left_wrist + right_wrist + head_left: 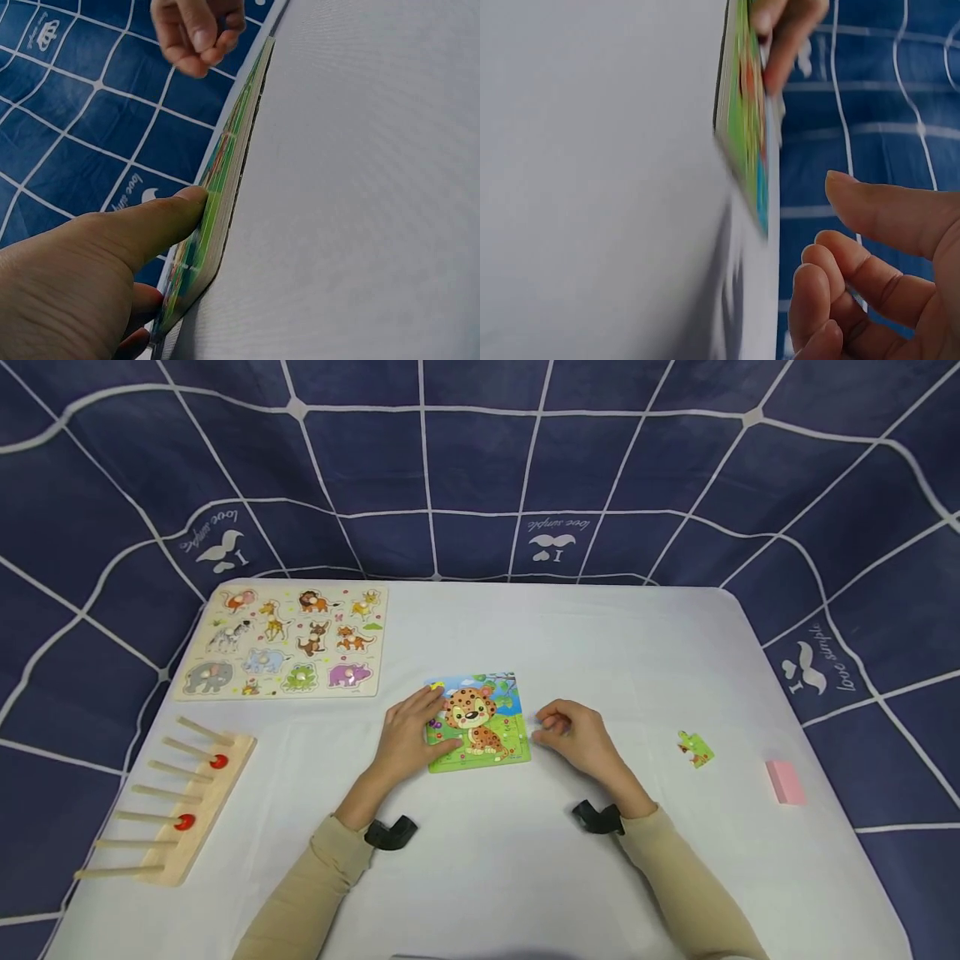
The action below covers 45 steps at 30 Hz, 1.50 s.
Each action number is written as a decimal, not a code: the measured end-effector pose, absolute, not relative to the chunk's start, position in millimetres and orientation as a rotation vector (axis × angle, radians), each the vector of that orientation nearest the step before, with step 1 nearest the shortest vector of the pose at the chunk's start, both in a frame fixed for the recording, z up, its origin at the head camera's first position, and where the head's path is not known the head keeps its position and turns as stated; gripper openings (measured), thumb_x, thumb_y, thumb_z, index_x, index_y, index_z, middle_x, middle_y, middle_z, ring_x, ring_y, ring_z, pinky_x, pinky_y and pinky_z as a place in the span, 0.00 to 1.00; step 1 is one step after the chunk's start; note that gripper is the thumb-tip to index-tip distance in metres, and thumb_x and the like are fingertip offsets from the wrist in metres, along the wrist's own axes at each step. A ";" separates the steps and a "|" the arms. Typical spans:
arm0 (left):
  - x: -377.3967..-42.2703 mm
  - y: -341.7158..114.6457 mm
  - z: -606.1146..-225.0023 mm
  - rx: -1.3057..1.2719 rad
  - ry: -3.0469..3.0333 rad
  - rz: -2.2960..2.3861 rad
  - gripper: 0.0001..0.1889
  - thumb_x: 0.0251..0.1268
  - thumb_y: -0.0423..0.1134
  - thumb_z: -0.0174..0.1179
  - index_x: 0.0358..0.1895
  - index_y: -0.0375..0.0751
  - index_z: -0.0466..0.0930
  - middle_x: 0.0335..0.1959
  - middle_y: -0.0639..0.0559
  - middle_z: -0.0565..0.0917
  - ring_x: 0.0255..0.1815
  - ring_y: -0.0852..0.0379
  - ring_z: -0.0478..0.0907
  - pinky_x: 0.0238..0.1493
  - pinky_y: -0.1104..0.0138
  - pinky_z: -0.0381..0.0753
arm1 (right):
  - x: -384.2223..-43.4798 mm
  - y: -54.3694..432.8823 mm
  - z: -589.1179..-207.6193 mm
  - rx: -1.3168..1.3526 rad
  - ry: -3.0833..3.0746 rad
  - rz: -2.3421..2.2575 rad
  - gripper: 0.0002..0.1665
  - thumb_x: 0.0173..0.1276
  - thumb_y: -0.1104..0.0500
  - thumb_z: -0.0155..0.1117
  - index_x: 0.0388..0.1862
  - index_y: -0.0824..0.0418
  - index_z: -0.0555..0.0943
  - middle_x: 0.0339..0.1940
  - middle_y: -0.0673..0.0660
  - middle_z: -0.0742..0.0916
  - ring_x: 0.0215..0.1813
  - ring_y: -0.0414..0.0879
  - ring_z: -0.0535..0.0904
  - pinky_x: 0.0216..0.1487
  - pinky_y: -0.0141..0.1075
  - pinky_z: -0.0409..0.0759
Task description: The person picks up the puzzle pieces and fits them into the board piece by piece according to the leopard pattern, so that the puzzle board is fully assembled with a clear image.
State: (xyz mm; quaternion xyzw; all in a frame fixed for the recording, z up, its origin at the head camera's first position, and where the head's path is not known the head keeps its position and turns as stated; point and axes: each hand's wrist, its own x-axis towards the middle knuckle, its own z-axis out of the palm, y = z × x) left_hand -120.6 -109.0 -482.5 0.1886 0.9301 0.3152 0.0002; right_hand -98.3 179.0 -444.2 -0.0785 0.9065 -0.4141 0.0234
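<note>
A leopard jigsaw puzzle (491, 727) lies flat on the white table between the two hands. My left hand (408, 735) rests on its left side, the thumb lying on the picture and the fingers spread near the top left corner. Seen edge-on in the left wrist view, the puzzle board (217, 217) has the thumb pressing on its face. Just off the right edge, my right hand (573, 737) is loosely curled. In the right wrist view, nothing sits between that hand's thumb and fingers (855, 262). The puzzle's corner (742, 142) is a short way from it.
A loose green jigsaw piece (696, 749) lies to the right, with a pink block (786, 782) beyond it. An animal peg board (285, 643) is at the back left. In front of it, a wooden rack (213, 810) holds several rods and two red beads.
</note>
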 end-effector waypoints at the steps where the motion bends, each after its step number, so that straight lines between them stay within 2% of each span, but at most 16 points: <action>1: -120.5 -109.0 -482.4 0.592 2.922 0.991 0.43 0.49 0.54 0.74 0.66 0.32 0.71 0.73 0.45 0.69 0.77 0.45 0.59 0.70 0.46 0.57 | -96.6 186.6 -444.8 -0.200 2.823 -1.285 0.14 0.55 0.63 0.76 0.39 0.65 0.84 0.30 0.54 0.85 0.30 0.43 0.75 0.32 0.28 0.73; 9: -120.4 -109.3 -484.5 0.610 2.939 1.006 0.43 0.49 0.54 0.74 0.66 0.32 0.72 0.72 0.45 0.69 0.76 0.45 0.59 0.69 0.46 0.58 | -79.1 258.5 -441.5 0.158 2.941 -1.260 0.16 0.60 0.60 0.73 0.46 0.64 0.84 0.37 0.60 0.87 0.32 0.34 0.74 0.31 0.25 0.72; 16: -120.6 -109.6 -486.2 0.624 2.942 1.015 0.43 0.48 0.53 0.75 0.65 0.32 0.72 0.72 0.45 0.70 0.76 0.45 0.60 0.69 0.45 0.58 | -59.3 307.8 -431.2 0.530 2.982 -1.167 0.22 0.62 0.53 0.71 0.52 0.63 0.83 0.43 0.60 0.86 0.33 0.27 0.72 0.29 0.24 0.73; 26: -120.6 -109.3 -485.7 0.595 2.927 1.028 0.43 0.48 0.53 0.75 0.65 0.32 0.72 0.72 0.45 0.70 0.76 0.46 0.59 0.70 0.46 0.57 | -38.9 345.7 -422.9 0.905 2.886 -1.116 0.29 0.63 0.50 0.70 0.61 0.59 0.79 0.51 0.59 0.82 0.36 0.30 0.69 0.29 0.26 0.70; 36: -120.2 -109.1 -485.3 0.580 2.920 1.028 0.43 0.49 0.53 0.74 0.66 0.32 0.72 0.72 0.45 0.69 0.77 0.46 0.58 0.70 0.46 0.57 | -36.3 354.4 -424.9 0.983 2.847 -1.129 0.32 0.62 0.52 0.70 0.64 0.60 0.77 0.55 0.60 0.80 0.37 0.32 0.69 0.30 0.25 0.70; 42: -119.9 -109.3 -485.1 0.582 2.916 1.036 0.43 0.49 0.53 0.74 0.65 0.31 0.72 0.72 0.46 0.69 0.77 0.46 0.58 0.70 0.46 0.57 | -36.5 355.7 -430.0 0.992 2.834 -1.141 0.32 0.61 0.53 0.71 0.64 0.60 0.76 0.48 0.53 0.80 0.35 0.31 0.69 0.31 0.25 0.69; 45: -119.8 -109.5 -485.3 0.585 2.917 1.038 0.43 0.49 0.53 0.74 0.65 0.31 0.72 0.72 0.46 0.69 0.77 0.46 0.58 0.70 0.47 0.57 | -36.5 356.9 -434.6 0.960 2.821 -1.117 0.33 0.61 0.51 0.71 0.65 0.59 0.76 0.48 0.51 0.79 0.33 0.28 0.69 0.31 0.25 0.69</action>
